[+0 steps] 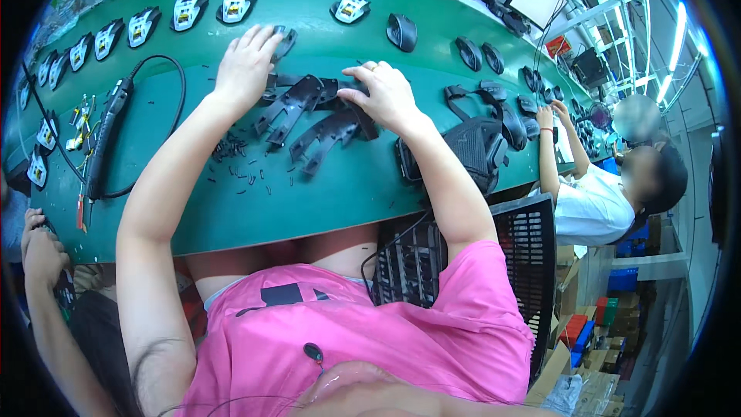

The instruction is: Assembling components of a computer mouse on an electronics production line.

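My left hand reaches to the middle of the bench, its fingers closed round the edge of a small dark mouse shell. My thumb is hidden there. My right hand is beside a loose pile of black plastic shell pieces, thumb and forefinger apart. A curved black shell piece lies below that hand, slightly blurred. Many tiny black bits are scattered on the green bench near the pile.
White-and-black mouse bodies line the far side of the green bench. A corded black electric screwdriver lies left. Black mesh bag-like item sits right of my arm. A co-worker works at right; another person's hand is left.
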The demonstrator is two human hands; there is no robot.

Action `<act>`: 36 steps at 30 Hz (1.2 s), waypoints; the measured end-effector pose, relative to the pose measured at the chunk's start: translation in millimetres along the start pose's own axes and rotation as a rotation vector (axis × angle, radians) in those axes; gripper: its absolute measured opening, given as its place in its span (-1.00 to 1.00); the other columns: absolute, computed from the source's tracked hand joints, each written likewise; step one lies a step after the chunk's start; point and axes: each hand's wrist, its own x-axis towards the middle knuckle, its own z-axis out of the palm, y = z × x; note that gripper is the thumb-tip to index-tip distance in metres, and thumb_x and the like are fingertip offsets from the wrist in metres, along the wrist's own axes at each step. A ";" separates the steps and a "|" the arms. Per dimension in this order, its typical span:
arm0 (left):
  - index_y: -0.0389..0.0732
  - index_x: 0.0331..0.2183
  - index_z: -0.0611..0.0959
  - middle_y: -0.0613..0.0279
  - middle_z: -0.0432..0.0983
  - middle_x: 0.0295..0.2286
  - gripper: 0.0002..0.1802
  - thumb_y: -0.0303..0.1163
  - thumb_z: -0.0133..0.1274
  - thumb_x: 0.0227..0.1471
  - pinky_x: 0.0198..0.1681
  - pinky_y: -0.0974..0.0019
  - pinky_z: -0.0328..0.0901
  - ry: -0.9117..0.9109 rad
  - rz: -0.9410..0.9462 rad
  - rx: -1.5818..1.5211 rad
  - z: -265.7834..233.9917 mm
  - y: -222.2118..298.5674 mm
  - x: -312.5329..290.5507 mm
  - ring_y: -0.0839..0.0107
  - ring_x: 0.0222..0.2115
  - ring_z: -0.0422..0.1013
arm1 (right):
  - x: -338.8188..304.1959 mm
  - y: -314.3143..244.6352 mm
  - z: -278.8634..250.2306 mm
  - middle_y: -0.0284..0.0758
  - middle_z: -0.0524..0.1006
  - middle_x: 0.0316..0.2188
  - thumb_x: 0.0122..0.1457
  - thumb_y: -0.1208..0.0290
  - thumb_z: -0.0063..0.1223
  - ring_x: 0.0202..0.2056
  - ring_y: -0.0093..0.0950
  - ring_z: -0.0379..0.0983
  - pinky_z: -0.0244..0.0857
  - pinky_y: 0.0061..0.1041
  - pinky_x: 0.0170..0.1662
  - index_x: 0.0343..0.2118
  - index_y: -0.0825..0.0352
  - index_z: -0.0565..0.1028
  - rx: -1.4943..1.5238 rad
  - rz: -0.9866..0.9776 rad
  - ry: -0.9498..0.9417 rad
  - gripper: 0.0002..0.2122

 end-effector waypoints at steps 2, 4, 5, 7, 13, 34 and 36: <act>-0.13 0.02 0.51 0.09 0.48 -0.05 -0.56 -0.46 0.08 0.05 -0.01 0.13 0.33 -0.376 -0.164 -0.149 14.1 -9.6 7.4 0.06 -0.07 0.42 | -2.5 4.5 -3.4 -0.32 0.54 -0.24 0.08 0.07 0.19 -0.17 -0.32 0.43 0.28 -0.34 -0.14 -0.14 0.15 0.58 0.014 -0.013 0.087 -0.65; -0.14 0.03 0.51 0.10 0.53 -0.11 -0.57 -0.44 0.08 0.07 -0.03 0.17 0.34 -0.531 -0.258 -0.248 17.4 -22.9 9.2 0.10 -0.11 0.45 | 0.4 5.4 -7.3 -0.35 0.54 -0.25 0.09 0.14 0.19 -0.18 -0.34 0.43 0.25 -0.35 -0.14 -0.16 0.15 0.58 0.022 -0.054 0.197 -0.70; -0.15 0.03 0.52 0.11 0.56 -0.15 -0.57 -0.43 0.08 0.08 -0.04 0.20 0.34 -0.509 -0.266 -0.274 12.7 -26.4 8.5 0.16 -0.14 0.47 | 0.9 2.6 -9.3 -0.35 0.55 -0.24 0.09 0.14 0.19 -0.18 -0.34 0.43 0.26 -0.35 -0.14 -0.16 0.16 0.58 0.038 -0.074 0.241 -0.70; -0.19 0.02 0.52 0.14 0.59 -0.21 -0.59 -0.40 0.08 0.11 -0.07 0.28 0.33 -0.359 -0.370 -0.451 6.2 -27.5 7.5 0.28 -0.20 0.48 | 3.4 -3.5 -15.6 -0.35 0.55 -0.21 0.11 0.16 0.19 -0.19 -0.36 0.45 0.28 -0.37 -0.16 -0.16 0.17 0.59 0.069 -0.115 0.327 -0.71; -0.32 -0.07 0.59 0.28 0.57 -0.24 -0.67 -0.41 0.13 0.13 -0.10 0.42 0.32 -0.062 -0.673 -1.185 -79.3 46.3 -4.4 0.55 -0.22 0.44 | -2.0 -56.3 -32.4 -0.17 0.50 -0.02 0.21 0.19 0.16 -0.03 -0.42 0.46 0.36 -0.42 -0.01 0.16 0.41 0.32 1.301 0.283 -0.050 -0.45; -0.20 0.17 0.37 0.07 0.31 0.13 -0.15 -0.50 0.26 -0.23 0.23 0.03 0.16 -0.122 -0.007 -0.485 -104.8 45.3 -27.0 0.06 0.17 0.22 | -7.0 -66.1 -42.4 -0.26 0.44 -0.04 -0.17 0.50 0.31 -0.05 -0.19 0.39 0.43 -0.34 -0.10 0.06 0.27 0.42 0.178 -0.386 0.177 -0.40; -0.22 0.15 0.39 0.07 0.37 0.06 -0.16 -0.57 0.26 -0.25 0.14 0.12 0.27 -0.124 -0.056 -0.548 -104.1 44.5 -30.3 0.06 0.08 0.31 | -6.9 -66.3 -41.1 -0.29 0.47 -0.04 -0.17 0.48 0.32 -0.06 -0.20 0.40 0.43 -0.35 -0.10 0.06 0.26 0.42 0.155 -0.411 0.150 -0.40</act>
